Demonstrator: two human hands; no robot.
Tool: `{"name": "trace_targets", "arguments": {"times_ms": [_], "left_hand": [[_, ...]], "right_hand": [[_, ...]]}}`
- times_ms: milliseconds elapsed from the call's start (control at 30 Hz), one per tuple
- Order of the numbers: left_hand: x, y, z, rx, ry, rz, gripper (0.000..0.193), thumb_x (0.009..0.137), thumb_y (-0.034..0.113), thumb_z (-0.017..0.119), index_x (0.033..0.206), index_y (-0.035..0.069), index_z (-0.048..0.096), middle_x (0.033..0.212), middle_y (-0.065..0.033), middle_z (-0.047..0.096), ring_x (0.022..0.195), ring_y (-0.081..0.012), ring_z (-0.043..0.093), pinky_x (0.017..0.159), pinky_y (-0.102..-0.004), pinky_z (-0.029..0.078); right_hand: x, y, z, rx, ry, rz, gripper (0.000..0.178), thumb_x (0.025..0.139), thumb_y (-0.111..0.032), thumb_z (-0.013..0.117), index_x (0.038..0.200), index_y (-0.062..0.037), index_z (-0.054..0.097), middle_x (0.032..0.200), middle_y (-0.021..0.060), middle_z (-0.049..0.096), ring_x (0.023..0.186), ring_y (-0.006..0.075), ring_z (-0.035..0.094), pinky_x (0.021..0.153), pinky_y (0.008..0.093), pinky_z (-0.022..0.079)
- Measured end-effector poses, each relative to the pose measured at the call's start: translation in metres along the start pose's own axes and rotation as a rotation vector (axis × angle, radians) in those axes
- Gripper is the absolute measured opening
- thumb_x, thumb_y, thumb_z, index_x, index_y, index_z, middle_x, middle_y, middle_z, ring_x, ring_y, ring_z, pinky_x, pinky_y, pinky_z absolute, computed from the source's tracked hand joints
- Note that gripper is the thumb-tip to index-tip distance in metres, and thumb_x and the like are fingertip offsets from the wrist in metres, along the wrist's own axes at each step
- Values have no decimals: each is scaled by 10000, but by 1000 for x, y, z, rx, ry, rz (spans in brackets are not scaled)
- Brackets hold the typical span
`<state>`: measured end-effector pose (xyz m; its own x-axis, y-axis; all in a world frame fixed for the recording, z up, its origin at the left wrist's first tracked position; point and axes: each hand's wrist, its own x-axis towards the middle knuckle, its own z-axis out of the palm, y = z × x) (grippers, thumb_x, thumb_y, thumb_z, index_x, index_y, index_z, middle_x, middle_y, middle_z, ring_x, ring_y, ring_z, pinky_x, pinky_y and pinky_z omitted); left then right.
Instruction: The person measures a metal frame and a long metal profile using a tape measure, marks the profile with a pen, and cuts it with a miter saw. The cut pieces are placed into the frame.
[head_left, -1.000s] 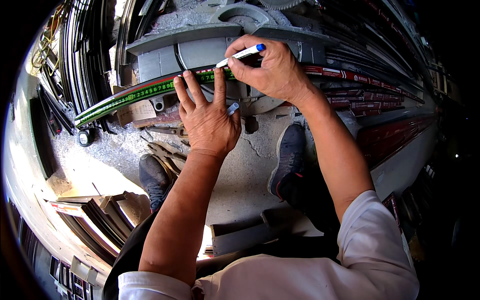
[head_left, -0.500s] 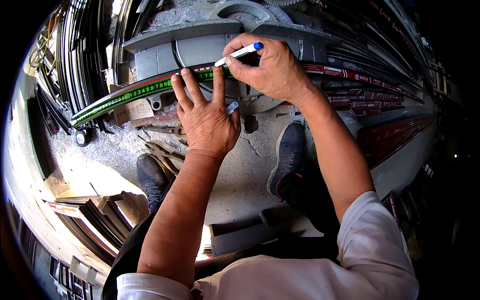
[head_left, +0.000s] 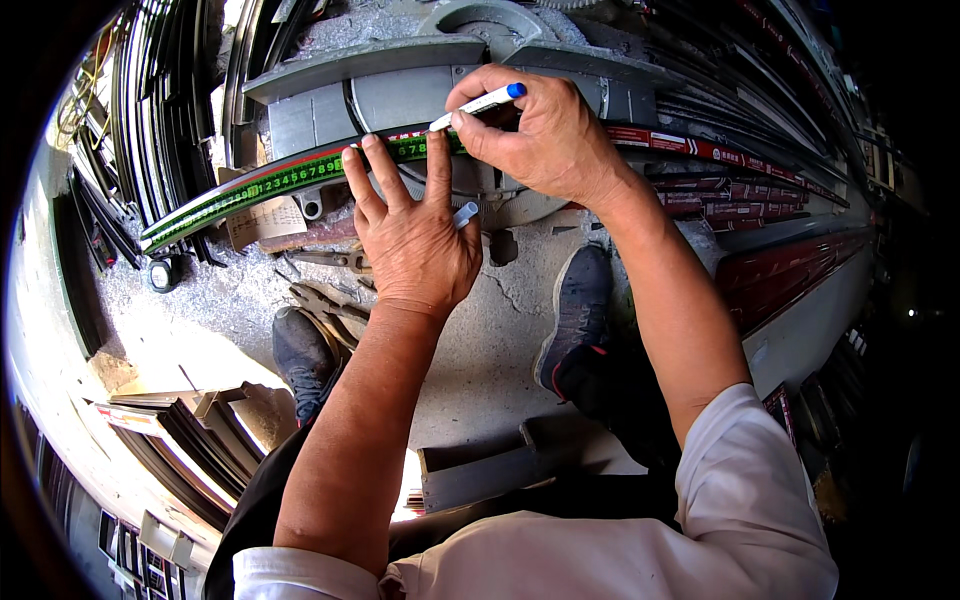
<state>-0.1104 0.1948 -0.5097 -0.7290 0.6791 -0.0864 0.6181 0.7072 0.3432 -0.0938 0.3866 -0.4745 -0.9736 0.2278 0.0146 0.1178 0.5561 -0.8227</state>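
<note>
Glossy green ruler (head_left: 270, 185), rough concrete floor (head_left: 490, 340)

Where: the camera sits on my head, up above my arms.
Facing: it looks straight down at my left hand (head_left: 415, 235), right hand (head_left: 540, 135), shoes and the floor (head_left: 480, 340).
How near: close to my hands.
Edges: lines bend near the rim.

White marker (head_left: 478, 104) tip-down on green ruler (head_left: 262, 186)

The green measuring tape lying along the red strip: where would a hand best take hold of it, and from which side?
Probably the free stretch of the green measuring tape left of the left hand, coming from the near edge. It lies flat along the red strip, so a thin edge pinch suits it. Further right, the left hand's fingers press it down and the right hand works the white marker there.
</note>
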Motion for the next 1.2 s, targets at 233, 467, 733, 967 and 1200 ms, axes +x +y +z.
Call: {"name": "trace_targets", "arguments": {"times_ms": [233,467,733,967,1200], "left_hand": [[0,0,1,-2,-3,0,910,857,356,680,1661,215,278,1625,-406,119,1504,-640,72,1230,-644,185],[0,0,2,8,-3,1,908,860,358,676,1661,214,274,1621,-413,124,1504,-641,71,1234,-642,175],[0,0,2,7,-3,6,908,863,362,672,1662,212,269,1620,-414,123,1503,-641,70,1234,-643,172],[0,-1,2,9,0,4,910,863,360,672,1664,213,265,1623,-412,119,1505,-640,67,1231,-646,179],[0,-1,4,5,8,3,917,858,351,673,1666,218,260,1625,-409,118,1505,-639,70,1229,-644,189]], "right_hand": [[1,-1,0,-5,-1,9,150,938,-146,750,1061,-61,740,827,11,719,771,82,660,711,274,540],[1,1,1,3,-8,20,154,937,-145,754,1061,-54,740,833,11,719,775,75,656,714,271,540],[1,1,1,-13,-5,14,149,928,-159,749,1044,-65,744,835,31,736,767,114,687,712,288,557],[0,1,1,-3,-10,14,156,940,-148,747,1065,-56,743,845,10,723,776,79,658,710,270,540],[1,1,1,-16,11,3,152,917,-198,751,1015,-82,749,836,77,765,762,180,752,715,321,596]]}}
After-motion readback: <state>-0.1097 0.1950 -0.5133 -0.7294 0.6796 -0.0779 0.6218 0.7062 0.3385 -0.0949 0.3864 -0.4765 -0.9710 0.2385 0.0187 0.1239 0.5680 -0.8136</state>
